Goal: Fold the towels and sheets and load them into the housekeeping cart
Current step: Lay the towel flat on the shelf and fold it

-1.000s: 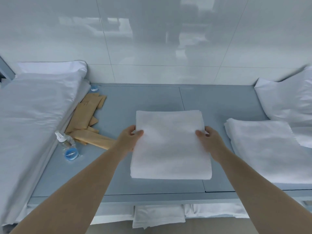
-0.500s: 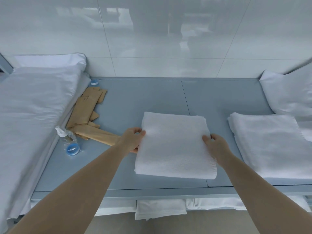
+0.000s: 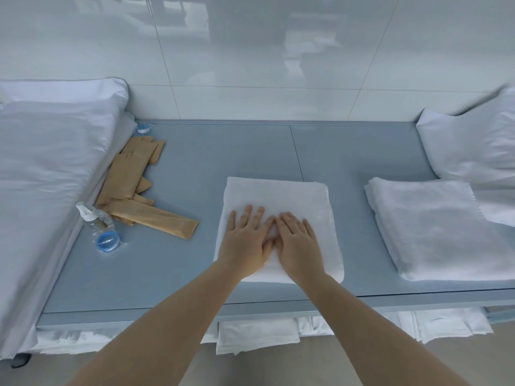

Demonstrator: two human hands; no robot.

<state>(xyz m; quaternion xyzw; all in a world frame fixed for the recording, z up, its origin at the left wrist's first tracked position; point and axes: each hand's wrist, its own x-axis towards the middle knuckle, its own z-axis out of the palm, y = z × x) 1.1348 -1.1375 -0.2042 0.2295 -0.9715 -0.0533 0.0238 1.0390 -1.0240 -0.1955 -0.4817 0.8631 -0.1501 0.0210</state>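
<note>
While both palms lie flat on it, the folded white towel (image 3: 278, 218) sits near the front middle of the blue-grey cart top (image 3: 223, 151). Left hand (image 3: 245, 240) and right hand (image 3: 298, 243) press down side by side, fingers straight and slightly spread, index fingers touching; nothing is pinched. Right of the towel, apart from it, lies a second folded towel (image 3: 434, 229), with a white pillow (image 3: 473, 146) behind it at the far right. Along the left edge lies a stack of white sheets (image 3: 50, 174). Between sheets and towel: tan paper packets (image 3: 133, 190) in a loose heap, a small clear spray bottle (image 3: 94, 218) on its side, a blue cap (image 3: 107, 240) just beside it. Folded white linen (image 3: 256, 335) shows on the shelf below the front edge. White glossy wall tiles (image 3: 250, 51) stand behind.
</note>
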